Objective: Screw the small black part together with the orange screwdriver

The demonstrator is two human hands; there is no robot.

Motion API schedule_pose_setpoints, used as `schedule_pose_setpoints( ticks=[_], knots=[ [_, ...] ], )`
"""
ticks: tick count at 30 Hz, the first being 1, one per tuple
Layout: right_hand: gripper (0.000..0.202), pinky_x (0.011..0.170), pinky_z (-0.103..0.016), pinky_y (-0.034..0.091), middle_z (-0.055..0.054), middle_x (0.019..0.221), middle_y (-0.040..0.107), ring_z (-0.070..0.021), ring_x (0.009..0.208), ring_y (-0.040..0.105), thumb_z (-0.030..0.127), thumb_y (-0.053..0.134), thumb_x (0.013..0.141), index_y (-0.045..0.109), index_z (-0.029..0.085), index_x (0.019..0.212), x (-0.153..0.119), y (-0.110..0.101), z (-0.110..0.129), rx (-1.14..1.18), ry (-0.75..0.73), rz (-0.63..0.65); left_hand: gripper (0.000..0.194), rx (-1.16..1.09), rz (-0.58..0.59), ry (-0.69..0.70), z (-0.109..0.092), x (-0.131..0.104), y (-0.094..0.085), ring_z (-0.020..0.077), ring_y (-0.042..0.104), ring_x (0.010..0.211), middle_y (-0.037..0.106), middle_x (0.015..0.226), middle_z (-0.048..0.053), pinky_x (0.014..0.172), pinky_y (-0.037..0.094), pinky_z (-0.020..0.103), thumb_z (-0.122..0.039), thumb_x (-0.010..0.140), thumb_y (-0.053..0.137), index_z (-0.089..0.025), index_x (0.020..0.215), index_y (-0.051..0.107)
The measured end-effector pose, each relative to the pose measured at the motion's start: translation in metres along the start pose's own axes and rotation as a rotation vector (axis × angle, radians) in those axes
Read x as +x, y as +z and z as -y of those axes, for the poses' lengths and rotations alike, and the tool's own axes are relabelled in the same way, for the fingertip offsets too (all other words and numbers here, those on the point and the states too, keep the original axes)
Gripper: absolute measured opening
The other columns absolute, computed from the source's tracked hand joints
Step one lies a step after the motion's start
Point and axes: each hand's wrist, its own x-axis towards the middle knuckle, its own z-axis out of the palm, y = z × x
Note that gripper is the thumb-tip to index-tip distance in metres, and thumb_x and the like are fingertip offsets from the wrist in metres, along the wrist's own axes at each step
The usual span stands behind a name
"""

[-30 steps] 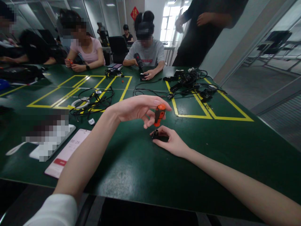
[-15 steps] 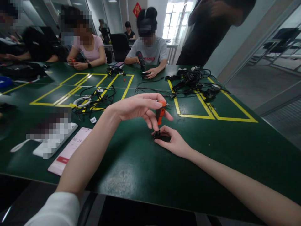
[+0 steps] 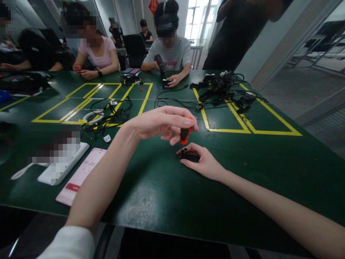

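My left hand [image 3: 168, 124] is closed on the orange and black handle of a small screwdriver [image 3: 185, 135]. The screwdriver stands nearly upright, and its thin shaft points down at the far end of a small black device [image 3: 192, 158]. My right hand [image 3: 203, 160] grips that device between thumb and fingers, low at the table top. A short round black piece sticks up from the device beside the shaft. Whether the tip sits in a screw is too small to tell.
On the green table [image 3: 151, 190], a phone [image 3: 81, 176] and a white power bank [image 3: 66, 160] lie left of my forearm. Black cables [image 3: 113, 113] lie beyond, with a larger cable heap [image 3: 221, 88] at the far right. Across the table a person [image 3: 168, 50] holds a power drill [image 3: 160, 64].
The fingers of my left hand have shifted around the screwdriver handle, and the shaft now shows. My right hand still grips the black device. The view has moved slightly.
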Motion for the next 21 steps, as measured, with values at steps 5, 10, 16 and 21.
schedule_pose_setpoints(
  ticks=[5, 10, 16, 21],
  knots=[
    [0.016, 0.098, -0.045, 0.063, -0.005, 0.098, 0.081, -0.0242, 0.095, 0.078, 0.030, 0.077, 0.085, 0.067, 0.023, 0.095, 0.0001, 0.0006, 0.0001, 0.001, -0.008, -0.001, 0.044, -0.078, 0.108, -0.015, 0.0054, 0.0027, -0.0036, 0.0138, 0.075, 0.064, 0.077, 0.122, 0.013, 0.051, 0.053, 0.021, -0.056, 0.086, 0.078, -0.016, 0.099, 0.062],
    [0.017, 0.098, -0.047, 0.063, -0.006, 0.100, 0.081, -0.0249, 0.097, 0.079, 0.029, 0.078, 0.084, 0.066, 0.023, 0.095, 0.0006, 0.0022, -0.0012, 0.034, -0.014, -0.006, 0.039, -0.118, 0.109, -0.002, 0.0040, 0.0022, -0.0039, 0.0137, 0.071, 0.056, 0.080, 0.096, 0.006, 0.048, 0.049, 0.021, -0.050, 0.090, 0.076, -0.018, 0.103, 0.059],
    [0.016, 0.099, -0.048, 0.063, -0.006, 0.101, 0.080, -0.0252, 0.098, 0.078, 0.029, 0.077, 0.085, 0.066, 0.023, 0.095, 0.0014, 0.0032, -0.0001, 0.027, -0.008, -0.005, 0.050, -0.056, -0.003, 0.029, 0.0044, 0.0025, -0.0026, 0.0061, 0.056, 0.051, 0.074, 0.085, 0.002, 0.042, 0.034, 0.018, -0.045, 0.083, 0.085, -0.018, 0.121, 0.068],
    [0.015, 0.100, -0.047, 0.063, -0.005, 0.099, 0.079, -0.0242, 0.098, 0.077, 0.028, 0.077, 0.086, 0.066, 0.023, 0.095, 0.0022, 0.0035, -0.0008, 0.013, -0.019, 0.000, 0.045, -0.079, 0.032, 0.028, 0.0095, 0.0052, -0.0052, 0.0046, 0.055, 0.047, 0.074, 0.085, 0.004, 0.041, 0.035, 0.017, -0.053, 0.080, 0.086, -0.014, 0.094, 0.068]
  ],
)
